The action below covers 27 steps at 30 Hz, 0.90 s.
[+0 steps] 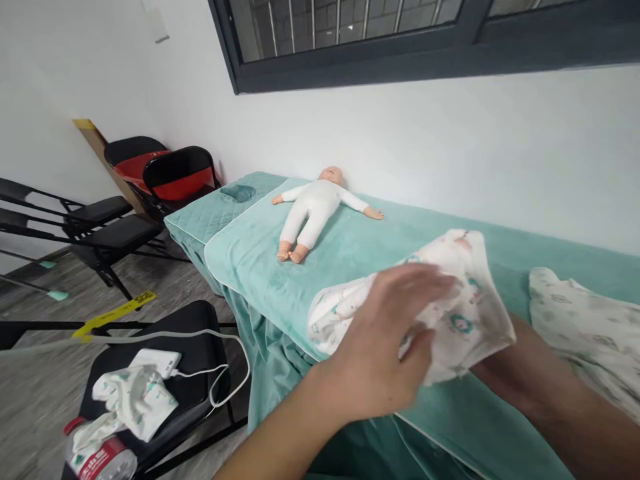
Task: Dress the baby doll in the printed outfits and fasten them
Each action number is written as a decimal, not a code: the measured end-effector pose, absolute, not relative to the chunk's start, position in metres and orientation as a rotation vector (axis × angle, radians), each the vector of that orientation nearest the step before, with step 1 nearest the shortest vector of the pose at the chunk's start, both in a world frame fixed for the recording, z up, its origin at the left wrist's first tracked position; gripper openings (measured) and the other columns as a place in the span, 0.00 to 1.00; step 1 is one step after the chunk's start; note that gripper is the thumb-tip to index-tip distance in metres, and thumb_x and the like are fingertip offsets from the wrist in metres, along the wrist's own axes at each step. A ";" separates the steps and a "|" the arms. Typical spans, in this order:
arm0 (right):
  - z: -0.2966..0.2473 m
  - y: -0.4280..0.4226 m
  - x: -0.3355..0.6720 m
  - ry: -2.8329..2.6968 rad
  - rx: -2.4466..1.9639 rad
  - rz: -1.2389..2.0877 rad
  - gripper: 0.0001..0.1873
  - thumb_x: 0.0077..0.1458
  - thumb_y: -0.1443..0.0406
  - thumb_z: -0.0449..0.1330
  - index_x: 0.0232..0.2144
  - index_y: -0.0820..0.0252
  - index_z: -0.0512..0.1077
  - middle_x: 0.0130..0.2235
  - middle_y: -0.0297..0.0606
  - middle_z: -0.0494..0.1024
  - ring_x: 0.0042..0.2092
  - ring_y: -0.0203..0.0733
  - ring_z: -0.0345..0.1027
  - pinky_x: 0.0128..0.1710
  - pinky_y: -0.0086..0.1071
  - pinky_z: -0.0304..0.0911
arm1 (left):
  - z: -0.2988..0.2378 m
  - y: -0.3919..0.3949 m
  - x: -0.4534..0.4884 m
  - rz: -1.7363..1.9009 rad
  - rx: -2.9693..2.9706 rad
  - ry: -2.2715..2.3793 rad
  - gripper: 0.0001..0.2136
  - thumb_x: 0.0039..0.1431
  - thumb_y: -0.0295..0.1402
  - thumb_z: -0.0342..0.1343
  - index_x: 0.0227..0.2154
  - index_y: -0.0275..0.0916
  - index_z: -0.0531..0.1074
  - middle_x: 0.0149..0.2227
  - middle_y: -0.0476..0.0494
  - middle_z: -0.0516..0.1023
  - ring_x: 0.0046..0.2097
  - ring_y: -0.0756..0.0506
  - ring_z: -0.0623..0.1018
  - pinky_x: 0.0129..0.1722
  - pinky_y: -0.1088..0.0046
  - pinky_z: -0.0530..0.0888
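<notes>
Bed (pixel 245 250) in front of you, doll (pixel 320 200) lying face up on it. Printed cloth (pixel 465 323) — held up over the bed's near side. Your left hand (pixel 380 353) curls over it, blurred; can't tell if it pinches. Your right hand (pixel 510 373) is mostly behind it — grip can't be told. Best keep edges aligned, support underneath. Bottle (pixel 107 460): red label, white characters, unreadable. Yellow strip (pixel 117 315): black code, illegible.

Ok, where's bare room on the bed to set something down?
Bare patches on the bed: along the wall, between the doll and the pale cloth at right; and left of the doll's legs, toward the near edge. Crowded: around the left hand, right hand and the patterned cloth, and the chair, with its bottle, white box and crumpled cloth.
</notes>
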State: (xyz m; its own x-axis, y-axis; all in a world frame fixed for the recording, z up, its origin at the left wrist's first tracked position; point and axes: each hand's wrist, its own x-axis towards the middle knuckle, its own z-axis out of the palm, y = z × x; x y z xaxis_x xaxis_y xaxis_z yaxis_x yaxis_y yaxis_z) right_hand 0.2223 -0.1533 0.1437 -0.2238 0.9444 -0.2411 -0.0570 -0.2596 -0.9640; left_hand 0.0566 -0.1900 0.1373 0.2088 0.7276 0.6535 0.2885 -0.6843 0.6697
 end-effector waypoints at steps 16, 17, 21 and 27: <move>0.113 -0.143 0.241 -1.024 -0.880 1.680 0.19 0.60 0.53 0.55 0.49 0.47 0.75 0.50 0.37 0.79 0.53 0.52 0.72 0.49 0.45 0.70 | 0.061 -0.135 0.072 1.273 1.256 1.254 0.27 0.46 0.30 0.65 0.53 0.41 0.69 0.53 0.41 0.77 0.55 0.41 0.75 0.56 0.64 0.70; 0.109 -0.144 0.243 -1.056 -0.888 1.686 0.19 0.60 0.53 0.55 0.50 0.48 0.75 0.51 0.37 0.79 0.53 0.51 0.72 0.50 0.45 0.69 | 0.059 -0.136 0.074 1.310 1.153 1.217 0.26 0.46 0.29 0.64 0.51 0.40 0.70 0.52 0.42 0.78 0.54 0.41 0.76 0.56 0.65 0.70; 0.092 -0.144 0.257 -1.384 -1.041 1.637 0.19 0.58 0.52 0.60 0.49 0.50 0.76 0.53 0.41 0.78 0.52 0.54 0.73 0.53 0.49 0.68 | 0.056 -0.152 0.076 1.374 0.774 1.016 0.28 0.48 0.29 0.61 0.55 0.41 0.68 0.53 0.41 0.78 0.52 0.40 0.78 0.52 0.64 0.73; 0.048 -0.121 0.303 -2.272 -1.349 0.888 0.22 0.58 0.54 0.58 0.53 0.51 0.74 0.62 0.43 0.69 0.64 0.60 0.61 0.63 0.57 0.56 | 0.045 -0.227 0.017 0.828 0.902 1.111 0.24 0.44 0.33 0.65 0.48 0.44 0.75 0.39 0.45 0.81 0.41 0.41 0.78 0.45 0.65 0.74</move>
State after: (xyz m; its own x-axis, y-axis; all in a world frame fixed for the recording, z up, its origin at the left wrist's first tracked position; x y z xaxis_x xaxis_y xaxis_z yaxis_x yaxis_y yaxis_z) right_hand 0.3034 -0.1206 0.0484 -0.4839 0.8750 -0.0161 0.6538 0.3493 -0.6712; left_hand 0.0166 -0.2266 0.0453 0.2398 0.8960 -0.3739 -0.1027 0.4063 0.9079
